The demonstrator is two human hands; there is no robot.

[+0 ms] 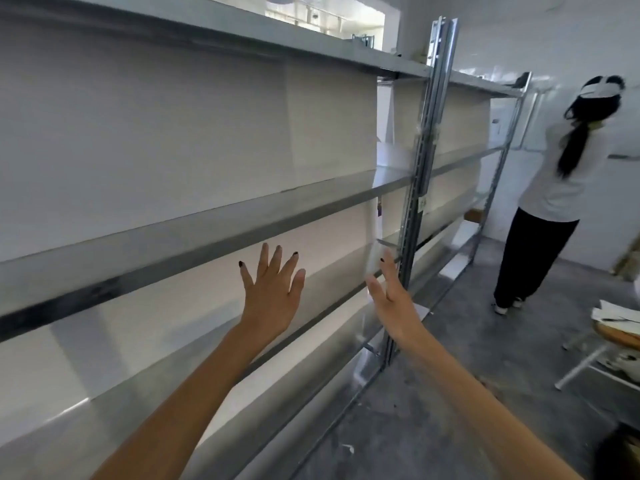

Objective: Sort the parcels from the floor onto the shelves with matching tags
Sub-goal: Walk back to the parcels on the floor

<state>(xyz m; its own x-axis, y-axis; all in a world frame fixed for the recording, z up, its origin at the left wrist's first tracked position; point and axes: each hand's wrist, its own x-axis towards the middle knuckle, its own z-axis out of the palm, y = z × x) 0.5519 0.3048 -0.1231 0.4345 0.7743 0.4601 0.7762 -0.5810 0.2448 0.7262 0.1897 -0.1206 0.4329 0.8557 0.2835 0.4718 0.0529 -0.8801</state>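
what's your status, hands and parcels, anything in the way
Left hand and right hand open, raised before the shelves. No parcel held. Another person stands at the aisle's far end.

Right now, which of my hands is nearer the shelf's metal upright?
Your right hand, held open just beside the upright; the left hand is spread further left, before the white back panel.
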